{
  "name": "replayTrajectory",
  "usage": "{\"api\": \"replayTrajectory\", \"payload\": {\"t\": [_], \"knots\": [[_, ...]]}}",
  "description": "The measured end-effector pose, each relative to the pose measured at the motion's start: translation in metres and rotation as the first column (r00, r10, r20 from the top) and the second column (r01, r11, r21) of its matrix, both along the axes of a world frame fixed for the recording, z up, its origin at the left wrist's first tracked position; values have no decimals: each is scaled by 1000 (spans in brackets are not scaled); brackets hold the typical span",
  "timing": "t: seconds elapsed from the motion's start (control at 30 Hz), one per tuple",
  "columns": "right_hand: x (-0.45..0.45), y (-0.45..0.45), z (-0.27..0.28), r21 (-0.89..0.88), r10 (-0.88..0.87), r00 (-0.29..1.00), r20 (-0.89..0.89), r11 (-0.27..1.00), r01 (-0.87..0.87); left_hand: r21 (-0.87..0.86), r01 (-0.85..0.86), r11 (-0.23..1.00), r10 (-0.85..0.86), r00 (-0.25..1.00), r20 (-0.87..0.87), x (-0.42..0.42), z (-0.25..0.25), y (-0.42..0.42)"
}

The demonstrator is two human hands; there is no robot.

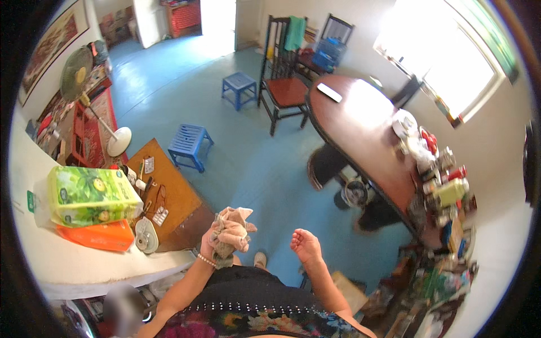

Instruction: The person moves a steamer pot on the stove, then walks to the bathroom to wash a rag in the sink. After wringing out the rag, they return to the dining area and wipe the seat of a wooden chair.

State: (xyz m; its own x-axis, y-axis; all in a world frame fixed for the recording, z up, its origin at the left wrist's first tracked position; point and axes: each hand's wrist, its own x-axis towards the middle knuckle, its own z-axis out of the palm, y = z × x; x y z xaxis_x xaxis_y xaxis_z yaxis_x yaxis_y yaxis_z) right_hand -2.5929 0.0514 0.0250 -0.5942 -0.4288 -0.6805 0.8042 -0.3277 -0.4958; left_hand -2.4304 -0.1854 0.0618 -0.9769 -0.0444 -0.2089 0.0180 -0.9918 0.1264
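A crumpled cloth (pixel 231 233), pinkish beige with grey-green parts, is gripped in my left hand (pixel 208 245), which has a beaded bracelet at its wrist. The cloth hides most of the fingers. My right hand (pixel 305 246) is raised over the blue floor to the right, fingers curled inward, with nothing seen in it. Beyond my left hand stands a small brown wooden table (pixel 179 203) bearing eyeglasses (pixel 160 196), a blister pack (pixel 160 215) and other small things.
A blue plastic stool (pixel 188 141) stands past the small table, another blue stool (pixel 239 86) farther off beside a dark wooden chair (pixel 287 91). On the right is a long reddish table (pixel 359 118) with a cluttered edge. A floor fan (pixel 119 141) and green-and-white package (pixel 95 192) are at left.
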Motion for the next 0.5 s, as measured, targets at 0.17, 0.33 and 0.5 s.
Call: {"api": "replayTrajectory", "payload": {"t": [0.17, 0.33, 0.5], "knots": [[-94, -96, -39, -123, 171, 975, 144, 980, -154, 52, -246, 968, 242, 967, 79, -39, -30, -67], [-182, -193, -83, -245, 317, 860, 400, 941, -234, -515, -335, 789, 442, 892, 97, -114, -18, -147], [-285, -269, -47, -94, 389, 857, 337, 920, -380, 38, -422, 906, 420, 906, 55, -221, -8, -245]]}}
